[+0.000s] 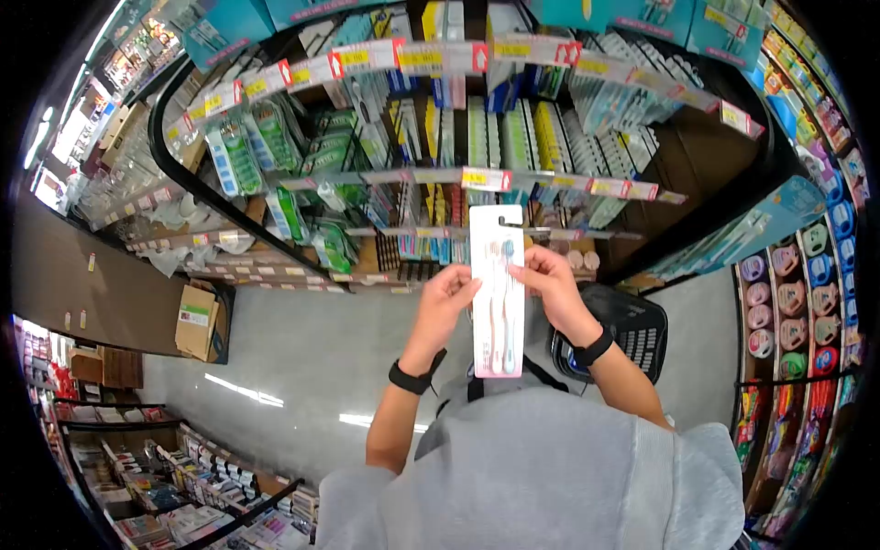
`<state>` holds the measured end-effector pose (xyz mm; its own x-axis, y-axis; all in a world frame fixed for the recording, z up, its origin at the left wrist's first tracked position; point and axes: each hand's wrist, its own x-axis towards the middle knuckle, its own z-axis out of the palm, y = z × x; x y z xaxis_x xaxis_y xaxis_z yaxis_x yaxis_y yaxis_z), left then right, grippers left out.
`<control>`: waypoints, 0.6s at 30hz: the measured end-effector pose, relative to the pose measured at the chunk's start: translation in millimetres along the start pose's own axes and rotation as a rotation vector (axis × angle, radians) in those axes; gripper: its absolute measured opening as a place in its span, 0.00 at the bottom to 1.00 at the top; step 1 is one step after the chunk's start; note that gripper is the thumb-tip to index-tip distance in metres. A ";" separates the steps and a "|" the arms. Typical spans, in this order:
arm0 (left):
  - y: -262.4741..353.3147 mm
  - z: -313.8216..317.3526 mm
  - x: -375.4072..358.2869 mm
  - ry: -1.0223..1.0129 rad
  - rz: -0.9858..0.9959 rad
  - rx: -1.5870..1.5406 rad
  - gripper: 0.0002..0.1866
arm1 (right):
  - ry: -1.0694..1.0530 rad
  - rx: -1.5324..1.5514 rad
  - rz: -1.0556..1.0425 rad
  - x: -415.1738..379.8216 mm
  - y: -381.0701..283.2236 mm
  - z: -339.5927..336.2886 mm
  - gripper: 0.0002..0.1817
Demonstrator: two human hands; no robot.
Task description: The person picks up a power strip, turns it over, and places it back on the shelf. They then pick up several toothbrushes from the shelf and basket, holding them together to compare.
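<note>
A white toothbrush pack [499, 293] with two brushes, one pinkish and one bluish, is held upright in front of my chest. My left hand [449, 291] pinches its left edge with thumb and fingers. On the opposite edge, my right hand [547, 278] grips the pack, its thumb lying on the front. Both wrists wear black bands. Behind the pack's top stands a shelf rack of packaged toothbrushes [536, 137], with price labels [486, 179] along the shelf edges.
A black shopping basket [649, 332] stands on the grey floor [302, 344] by my right forearm. Cardboard [195, 321] leans at the left. Shelves of colourful goods [793, 302] line the right side, and another low rack [197, 486] is at the lower left.
</note>
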<state>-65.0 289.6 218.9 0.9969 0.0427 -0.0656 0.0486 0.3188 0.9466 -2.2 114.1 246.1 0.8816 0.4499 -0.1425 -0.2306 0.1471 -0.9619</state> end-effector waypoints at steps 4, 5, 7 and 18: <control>10.3 -6.4 18.5 0.080 0.043 -0.022 0.06 | -0.091 0.029 0.052 36.2 -8.9 3.9 0.05; 12.7 -10.1 23.5 0.103 0.040 -0.007 0.06 | -0.112 0.029 0.044 47.3 -7.8 5.1 0.05; 20.0 -20.4 37.5 0.148 0.045 0.031 0.06 | -0.158 0.033 0.014 73.0 -5.2 7.8 0.05; 44.8 -38.7 127.5 0.129 0.020 0.136 0.07 | -0.189 0.042 -0.058 161.6 -25.6 -7.0 0.04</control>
<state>62.0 346.0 240.7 0.9821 0.1714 -0.0775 0.0451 0.1857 0.9816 149.0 176.9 246.0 0.8020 0.5961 -0.0371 -0.2022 0.2126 -0.9560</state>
